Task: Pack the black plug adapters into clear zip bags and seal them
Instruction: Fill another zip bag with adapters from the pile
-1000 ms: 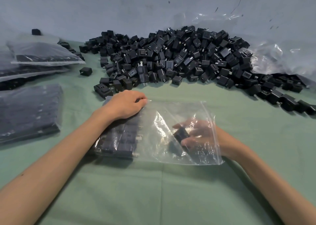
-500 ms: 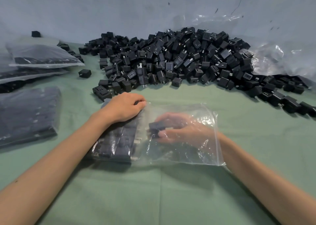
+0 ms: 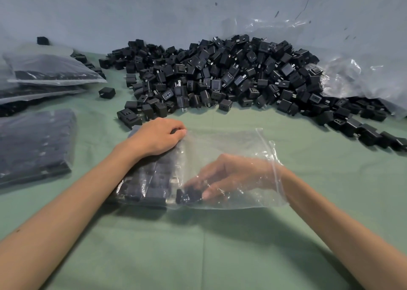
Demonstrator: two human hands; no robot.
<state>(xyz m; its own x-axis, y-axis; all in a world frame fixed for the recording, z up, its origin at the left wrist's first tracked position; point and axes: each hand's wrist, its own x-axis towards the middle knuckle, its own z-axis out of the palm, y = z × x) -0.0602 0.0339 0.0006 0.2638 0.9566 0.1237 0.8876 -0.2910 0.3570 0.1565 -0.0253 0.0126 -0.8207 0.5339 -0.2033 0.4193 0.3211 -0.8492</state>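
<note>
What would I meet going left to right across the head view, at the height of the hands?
Filled bag → left hand gripping the zip bag → held adapter → right hand → loose adapters.

Mid-table [image 3: 198, 245], toward near edge: zip bag [image 3: 231, 144], mouth to the right. In its left half: packed adapters [image 3: 145, 186] in rows; left hand [image 3: 158, 137] on top, fingers curled on the bag's far edge. Right hand [image 3: 229, 175] inside through the mouth, pinching one adapter [image 3: 189, 196] just right of the rows. Along far edge: adapter pile [image 3: 220, 76]. Left edge: filled bags [image 3: 50, 69].
</note>
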